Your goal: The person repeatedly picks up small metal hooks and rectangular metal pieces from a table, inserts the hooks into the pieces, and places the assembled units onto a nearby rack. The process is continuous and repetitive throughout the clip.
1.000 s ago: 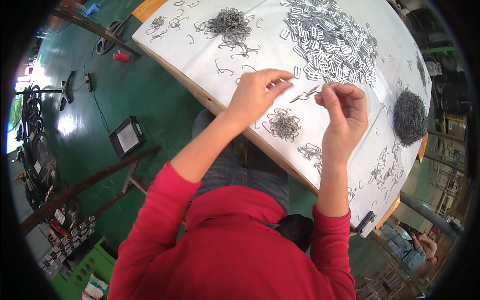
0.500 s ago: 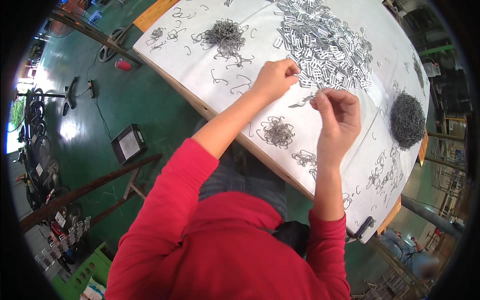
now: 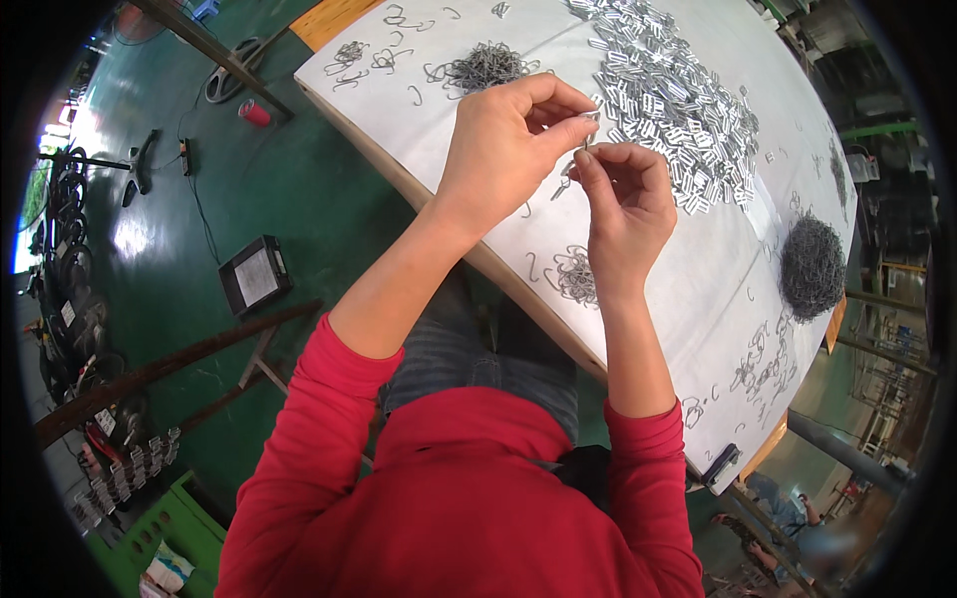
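Head view: the left hand (image 3: 506, 145) has been brought from the buckle pile (image 3: 678, 115) to the right hand (image 3: 630, 207). A small silver piece (image 3: 593, 115) and dangling metal pieces (image 3: 561, 188) are pinched respectively, now close together above the worktop (image 3: 708, 309).

White table (image 3: 698, 299) with heaped metal buckles (image 3: 683, 125) and wire hooks (image 3: 488, 68)

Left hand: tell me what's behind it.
Past the left hand, a wire-hook pile shows on the white tabletop; whatever the hand covers can't be seen.
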### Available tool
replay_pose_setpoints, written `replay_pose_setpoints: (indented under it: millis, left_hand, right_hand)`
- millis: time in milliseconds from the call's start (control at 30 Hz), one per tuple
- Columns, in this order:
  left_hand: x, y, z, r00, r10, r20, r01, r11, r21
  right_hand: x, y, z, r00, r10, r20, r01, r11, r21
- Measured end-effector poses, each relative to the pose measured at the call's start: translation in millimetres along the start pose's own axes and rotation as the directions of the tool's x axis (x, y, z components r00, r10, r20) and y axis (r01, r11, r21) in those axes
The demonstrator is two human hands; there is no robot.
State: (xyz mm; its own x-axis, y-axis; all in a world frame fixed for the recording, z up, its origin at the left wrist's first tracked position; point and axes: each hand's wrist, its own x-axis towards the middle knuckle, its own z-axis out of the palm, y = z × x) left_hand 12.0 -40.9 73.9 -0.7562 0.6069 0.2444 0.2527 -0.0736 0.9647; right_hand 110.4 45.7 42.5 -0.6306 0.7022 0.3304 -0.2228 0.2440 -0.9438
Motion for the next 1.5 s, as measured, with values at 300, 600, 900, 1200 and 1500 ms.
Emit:
replay_pose_setpoints:
  millis: [300,600,900,1200,1500]
  left_hand:
    - [4,-10,-46,0.984,0.080,-0.157,-0.060,0.990,0.128]
    - [9,-3,-83,0.967,0.055,-0.247,0.005,0.972,0.235]
    - [-1,-3,-81,0.973,-0.004,-0.232,0.045,0.983,0.176]
    - [-19,6,-69,0.988,-0.093,-0.125,0.110,0.985,0.136]
    - [-26,12,-48,0.997,-0.013,-0.073,0.023,0.991,0.134]
  right_hand:
    - [48,53,8,0.920,0.203,0.336,-0.062,0.920,-0.388]
    - [92,107,23,0.657,0.337,0.674,0.502,0.470,-0.725]
    - [85,100,19,0.663,0.251,0.706,0.572,0.439,-0.693]
    - [81,101,9,0.822,0.320,0.470,-0.056,0.868,-0.493]
    - [43,-23,9,0.849,0.375,0.372,-0.479,0.844,0.241]
